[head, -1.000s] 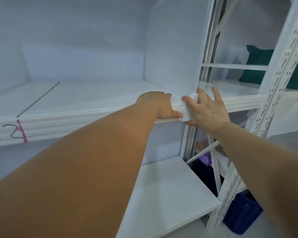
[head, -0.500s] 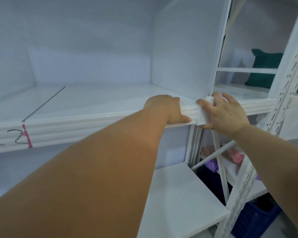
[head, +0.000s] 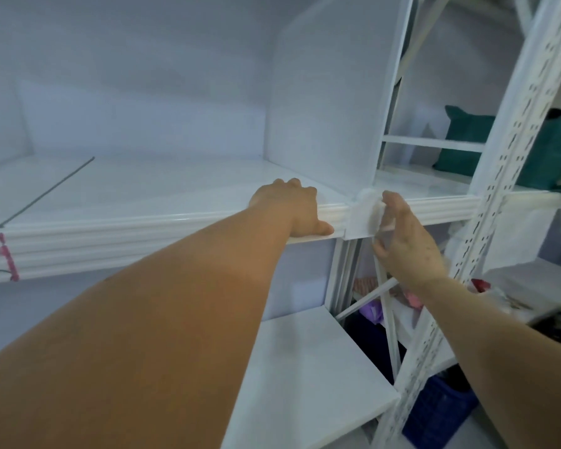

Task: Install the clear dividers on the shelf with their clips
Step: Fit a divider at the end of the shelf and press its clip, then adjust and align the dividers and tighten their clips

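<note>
So the person is reaching up to the white shelf (head: 143,189) with both arms stretched out. The left hand (head: 292,212) is draped over the ribbed front edge of the shelf, fingers curled over the top and thumb tucked under the lip, basically gripping the edge itself.

Right next to it, at the front edge, sits the clip (head: 361,217), a whitish, frosted-looking piece wrapped over the shelf lip. The clear divider (head: 331,102) stands upright on the shelf, running from the back wall out to the front, and its bottom front corner meets the clip. It looks more milky than clear from this angle, honestly.

The right hand (head: 405,244) is at the clip's right side, fingers mostly straight and close together, fingertips pressed against the clip's side, palm facing left. It isn't closed around anything, more a flat push than a grab.

Other stuff around: a thin dark line (head: 46,192) runs across the shelf surface on the left, and there's a pink and black marker scribble (head: 4,260) on the front edge down there. Behind the perforated white upright (head: 506,176) on the right there's a teal cushion (head: 467,140) on the next shelf unit, and a blue crate (head: 441,413) down low.
</note>
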